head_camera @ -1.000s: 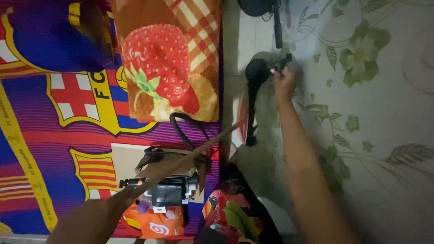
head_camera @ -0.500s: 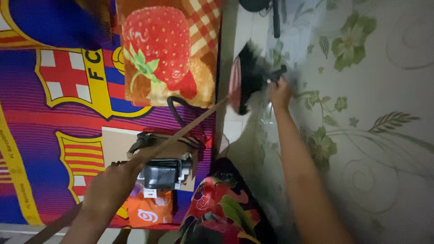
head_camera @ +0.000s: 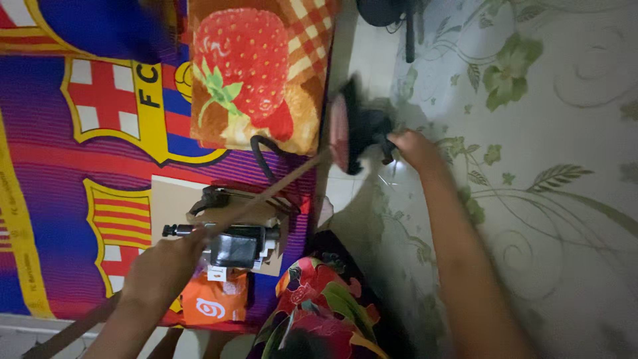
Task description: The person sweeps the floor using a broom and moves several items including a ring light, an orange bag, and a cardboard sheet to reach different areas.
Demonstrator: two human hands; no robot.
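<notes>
The floor is split in two: on one side a large striped mat in purple, blue and red with a yellow-bordered crest [head_camera: 73,166], on the other a pale sheet patterned with green leaves and flowers [head_camera: 545,133], with a strip of light tiled floor [head_camera: 345,189] showing between them. A cushion printed with a big red strawberry on orange check [head_camera: 256,73] lies on the mat's upper part. Lower down sit a small dark machine with a black hose [head_camera: 239,242] on a piece of brown cardboard [head_camera: 169,206], and an orange plastic bag [head_camera: 212,306] just beside it.

The left hand [head_camera: 163,266] is closed around a long thin brown broomstick [head_camera: 266,193] that slants up over the machine to a blurred dark broom head with a reddish band [head_camera: 349,129] at the sheet's edge. The right hand [head_camera: 412,149] reaches to that head, its fingers [head_camera: 393,138] touching it; how tightly they close is too blurred to tell.
</notes>
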